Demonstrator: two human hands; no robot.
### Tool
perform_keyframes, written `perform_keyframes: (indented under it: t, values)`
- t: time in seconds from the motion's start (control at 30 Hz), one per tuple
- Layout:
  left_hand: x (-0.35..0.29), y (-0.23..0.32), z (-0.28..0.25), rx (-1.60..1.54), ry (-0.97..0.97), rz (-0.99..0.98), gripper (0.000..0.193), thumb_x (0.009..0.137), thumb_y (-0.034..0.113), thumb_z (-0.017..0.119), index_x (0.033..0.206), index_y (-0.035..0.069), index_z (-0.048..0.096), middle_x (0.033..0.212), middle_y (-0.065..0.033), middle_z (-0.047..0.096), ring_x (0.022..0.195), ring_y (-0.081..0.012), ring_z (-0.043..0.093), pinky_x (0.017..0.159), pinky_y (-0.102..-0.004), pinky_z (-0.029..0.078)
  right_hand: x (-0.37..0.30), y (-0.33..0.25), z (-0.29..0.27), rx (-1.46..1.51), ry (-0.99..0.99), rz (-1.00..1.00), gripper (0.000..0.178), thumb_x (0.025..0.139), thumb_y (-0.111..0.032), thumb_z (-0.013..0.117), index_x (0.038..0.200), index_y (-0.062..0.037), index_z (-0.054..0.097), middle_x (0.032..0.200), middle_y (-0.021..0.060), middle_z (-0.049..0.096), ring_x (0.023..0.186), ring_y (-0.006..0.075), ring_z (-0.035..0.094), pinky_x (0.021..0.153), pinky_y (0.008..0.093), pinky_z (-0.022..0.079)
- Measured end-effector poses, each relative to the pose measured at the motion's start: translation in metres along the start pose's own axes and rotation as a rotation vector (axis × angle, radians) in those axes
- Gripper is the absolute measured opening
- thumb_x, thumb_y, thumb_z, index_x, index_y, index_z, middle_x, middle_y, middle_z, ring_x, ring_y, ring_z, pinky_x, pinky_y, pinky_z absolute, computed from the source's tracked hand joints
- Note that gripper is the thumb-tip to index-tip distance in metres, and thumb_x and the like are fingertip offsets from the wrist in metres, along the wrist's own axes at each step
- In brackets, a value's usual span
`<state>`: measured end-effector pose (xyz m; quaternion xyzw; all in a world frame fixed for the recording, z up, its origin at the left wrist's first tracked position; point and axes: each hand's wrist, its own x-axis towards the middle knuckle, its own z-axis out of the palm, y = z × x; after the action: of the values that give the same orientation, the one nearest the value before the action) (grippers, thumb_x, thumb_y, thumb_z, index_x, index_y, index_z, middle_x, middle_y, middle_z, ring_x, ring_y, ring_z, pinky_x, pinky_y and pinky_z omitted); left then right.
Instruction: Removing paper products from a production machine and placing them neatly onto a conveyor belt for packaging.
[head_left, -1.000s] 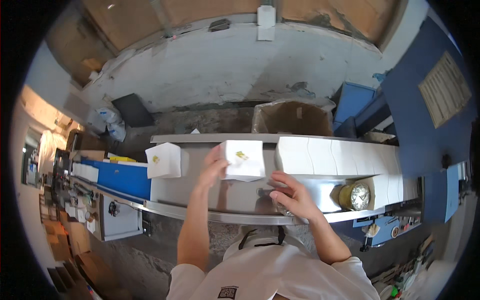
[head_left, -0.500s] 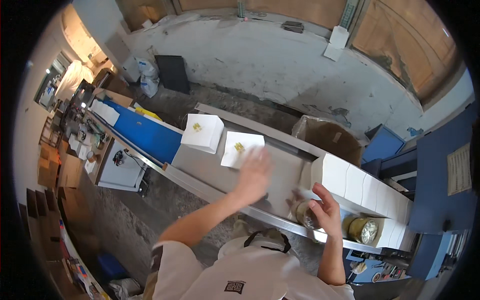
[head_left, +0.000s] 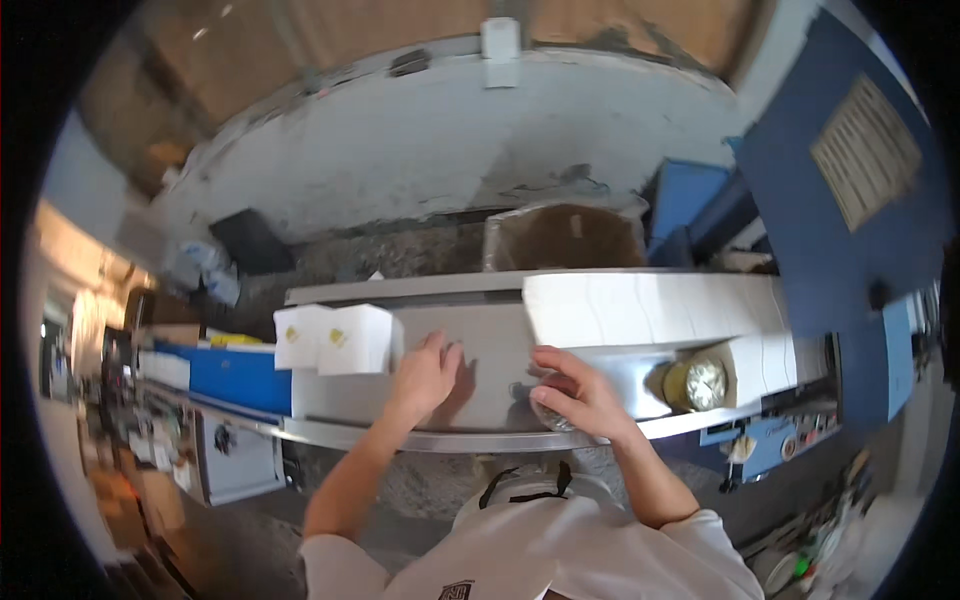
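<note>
The left bare hand (head_left: pixel 425 375) is empty, its fingers loosely spread over the grey metal worktop (head_left: pixel 490 335). The right bare hand (head_left: pixel 580 395) is half curled, thumb and forefinger apart, beside a clear, shiny round object (head_left: pixel 553 416) near the front edge; it is partly hidden, and I cannot tell whether the hand grips it or merely rests against it.

Just left of the left hand, two white paper blocks with small yellow-green printed motifs stand side by side: the nearer block (head_left: pixel 362 340) and the farther block (head_left: pixel 298 338). Beyond them lies a flat blue surface (head_left: pixel 235 380).

Past the right hand sits a gold-coloured cylinder with a silvery end (head_left: pixel 692 386), between a long white row of upright paper pieces (head_left: pixel 650 308) behind it and a shorter white row (head_left: pixel 765 368) to its right.
</note>
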<state>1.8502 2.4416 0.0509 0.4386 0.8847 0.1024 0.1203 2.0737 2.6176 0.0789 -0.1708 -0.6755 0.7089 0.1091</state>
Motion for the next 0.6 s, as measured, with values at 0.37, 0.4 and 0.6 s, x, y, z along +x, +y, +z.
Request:
perform_keyframes:
  t: [0.37,0.4,0.6]
  values:
    - [0.093,0.181,0.017,-0.449,-0.078,-0.149,0.107,0.084,0.055,0.06,0.149,-0.008,0.004,0.139,-0.0357,0.041,0.123,-0.0457,0.05,0.105,-0.0429,0.04,-0.051,0.003,-0.067,0.091,0.008,0.029,0.052,0.089,-0.012,0.07,0.134,0.003,0.049,0.126,0.0137,0.059,0.115,0.0191,0.057,0.098,0.0329,0.047]
    - [0.093,0.18,0.018,-0.466,-0.085,-0.151,0.106,0.083,0.05,0.062,0.149,-0.008,0.003,0.139,-0.0352,0.04,0.122,-0.0458,0.05,0.104,-0.0436,0.04,-0.054,0.005,-0.071,0.106,0.021,0.027,0.052,0.089,-0.012,0.07,0.134,0.003,0.049,0.126,0.0137,0.059,0.115,0.0191,0.057,0.098,0.0329,0.047]
    - [0.098,0.187,0.021,-0.456,-0.097,-0.159,0.101,0.08,0.038,0.062,0.149,-0.008,0.004,0.135,-0.0351,0.045,0.12,-0.0455,0.052,0.103,-0.0433,0.042,-0.055,0.006,-0.082,-0.044,0.035,-0.012,0.051,0.089,-0.016,0.07,0.133,0.0027,0.051,0.122,0.0135,0.061,0.106,0.017,0.06,0.092,0.0314,0.05]
